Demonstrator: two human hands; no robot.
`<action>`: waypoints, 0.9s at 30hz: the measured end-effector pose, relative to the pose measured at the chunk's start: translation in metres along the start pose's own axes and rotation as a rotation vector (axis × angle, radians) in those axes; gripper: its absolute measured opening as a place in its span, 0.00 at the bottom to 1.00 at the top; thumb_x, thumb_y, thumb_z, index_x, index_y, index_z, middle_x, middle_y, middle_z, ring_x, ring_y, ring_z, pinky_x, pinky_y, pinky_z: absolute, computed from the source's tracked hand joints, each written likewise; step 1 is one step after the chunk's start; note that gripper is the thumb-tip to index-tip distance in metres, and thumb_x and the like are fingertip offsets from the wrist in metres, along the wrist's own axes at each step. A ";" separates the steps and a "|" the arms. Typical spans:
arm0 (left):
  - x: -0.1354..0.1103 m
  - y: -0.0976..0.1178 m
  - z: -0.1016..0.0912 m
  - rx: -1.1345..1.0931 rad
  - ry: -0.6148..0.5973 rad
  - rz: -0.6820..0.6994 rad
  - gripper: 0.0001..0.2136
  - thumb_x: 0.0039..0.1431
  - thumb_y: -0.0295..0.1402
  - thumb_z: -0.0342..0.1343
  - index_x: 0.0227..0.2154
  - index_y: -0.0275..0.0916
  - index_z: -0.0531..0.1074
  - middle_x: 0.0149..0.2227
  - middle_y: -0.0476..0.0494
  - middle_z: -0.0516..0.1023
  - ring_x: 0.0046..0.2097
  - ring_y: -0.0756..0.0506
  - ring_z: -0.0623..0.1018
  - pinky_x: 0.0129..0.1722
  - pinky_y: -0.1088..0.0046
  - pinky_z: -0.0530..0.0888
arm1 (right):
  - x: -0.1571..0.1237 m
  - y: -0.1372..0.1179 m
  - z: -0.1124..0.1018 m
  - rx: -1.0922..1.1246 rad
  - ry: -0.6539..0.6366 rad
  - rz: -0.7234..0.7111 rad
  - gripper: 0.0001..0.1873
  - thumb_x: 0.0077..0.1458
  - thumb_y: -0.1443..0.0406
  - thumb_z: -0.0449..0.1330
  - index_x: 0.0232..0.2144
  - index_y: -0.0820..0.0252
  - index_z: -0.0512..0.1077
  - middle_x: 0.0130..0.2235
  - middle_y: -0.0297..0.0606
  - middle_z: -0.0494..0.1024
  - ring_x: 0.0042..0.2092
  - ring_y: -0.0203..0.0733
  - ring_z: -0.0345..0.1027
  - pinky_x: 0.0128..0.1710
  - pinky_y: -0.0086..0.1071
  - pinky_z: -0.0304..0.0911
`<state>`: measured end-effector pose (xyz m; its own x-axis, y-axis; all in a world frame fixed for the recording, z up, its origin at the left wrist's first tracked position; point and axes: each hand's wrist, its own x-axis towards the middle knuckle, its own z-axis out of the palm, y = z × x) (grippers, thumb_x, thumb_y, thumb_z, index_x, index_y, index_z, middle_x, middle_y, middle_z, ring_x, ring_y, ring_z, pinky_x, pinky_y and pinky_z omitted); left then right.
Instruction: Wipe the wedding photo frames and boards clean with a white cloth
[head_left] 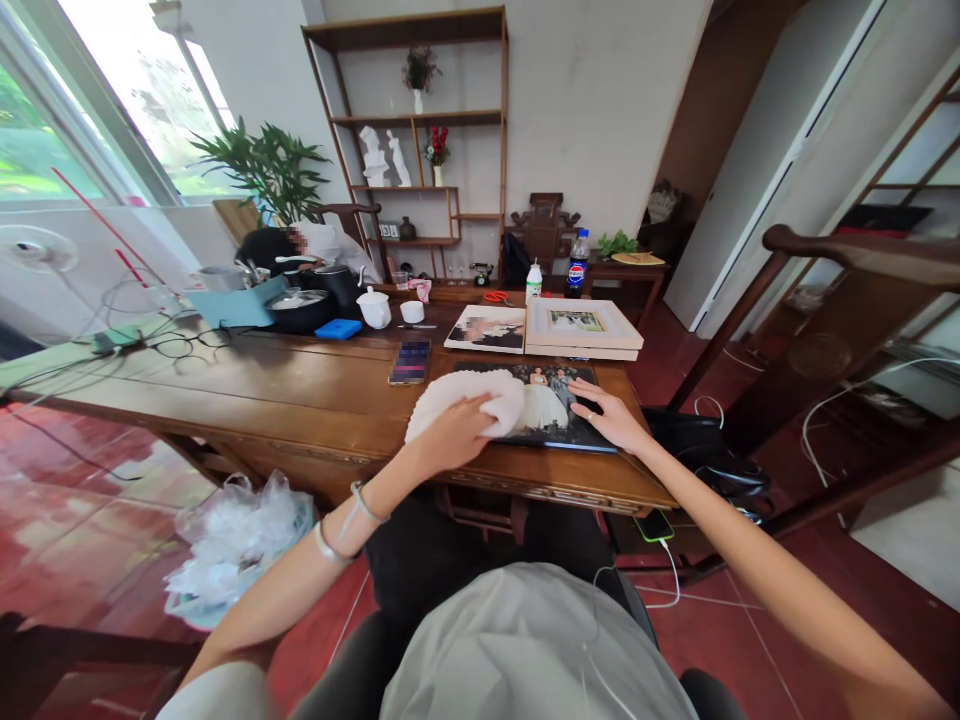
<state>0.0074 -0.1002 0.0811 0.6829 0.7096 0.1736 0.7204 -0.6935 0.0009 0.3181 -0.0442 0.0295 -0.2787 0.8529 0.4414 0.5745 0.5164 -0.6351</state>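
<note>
A dark photo panel [581,428] showing people in wedding clothes lies flat at the front edge of the wooden table. On its left part rests a fluffy white cloth [442,392], which covers that side of the picture and hangs over onto the tabletop. My left hand [455,432] grips the cloth from above, its fingers pressed into the fabric. Fingers stretched out, my right hand [609,412] lies on the panel's right end and holds nothing. Just behind the panel are a pale framed picture [585,318] on a stack and a second photo panel [487,328].
A phone [410,362] lies left of the cloth. Farther back stand a white teapot [373,309], a cola bottle [577,265] and a small white bottle [533,283]. A person [326,245] leans at the table's far side. Plastic bags [240,540] fill a bin below.
</note>
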 end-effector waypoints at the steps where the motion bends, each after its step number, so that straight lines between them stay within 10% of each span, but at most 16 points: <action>1: 0.012 -0.011 0.002 0.004 0.024 -0.015 0.11 0.58 0.25 0.50 0.41 0.35 0.73 0.57 0.36 0.69 0.62 0.40 0.64 0.61 0.61 0.63 | 0.000 0.000 0.000 0.002 -0.007 -0.005 0.19 0.55 0.59 0.59 0.50 0.51 0.73 0.57 0.36 0.70 0.63 0.48 0.56 0.64 0.49 0.48; 9: 0.071 -0.067 0.019 0.117 0.078 -0.093 0.13 0.65 0.31 0.46 0.46 0.32 0.71 0.58 0.30 0.67 0.63 0.39 0.61 0.59 0.57 0.63 | 0.001 0.002 -0.002 -0.013 -0.032 -0.024 0.20 0.57 0.58 0.57 0.52 0.53 0.72 0.58 0.38 0.70 0.63 0.48 0.56 0.64 0.48 0.48; 21: -0.025 0.031 -0.010 0.055 -0.098 0.148 0.10 0.62 0.26 0.48 0.41 0.38 0.74 0.64 0.40 0.60 0.66 0.42 0.56 0.63 0.59 0.58 | 0.001 0.001 -0.001 -0.049 -0.030 -0.032 0.22 0.56 0.59 0.57 0.53 0.52 0.70 0.58 0.37 0.69 0.63 0.48 0.56 0.65 0.48 0.48; 27: 0.007 -0.008 0.007 0.061 -0.052 0.038 0.13 0.61 0.24 0.46 0.43 0.35 0.74 0.66 0.38 0.54 0.67 0.41 0.53 0.63 0.56 0.57 | 0.000 0.002 0.000 -0.030 -0.009 -0.021 0.21 0.56 0.58 0.57 0.52 0.50 0.71 0.58 0.36 0.70 0.63 0.47 0.56 0.65 0.49 0.47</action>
<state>0.0072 -0.0887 0.0756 0.7138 0.6899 0.1206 0.6991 -0.7120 -0.0651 0.3195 -0.0426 0.0282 -0.2981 0.8424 0.4489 0.5908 0.5322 -0.6064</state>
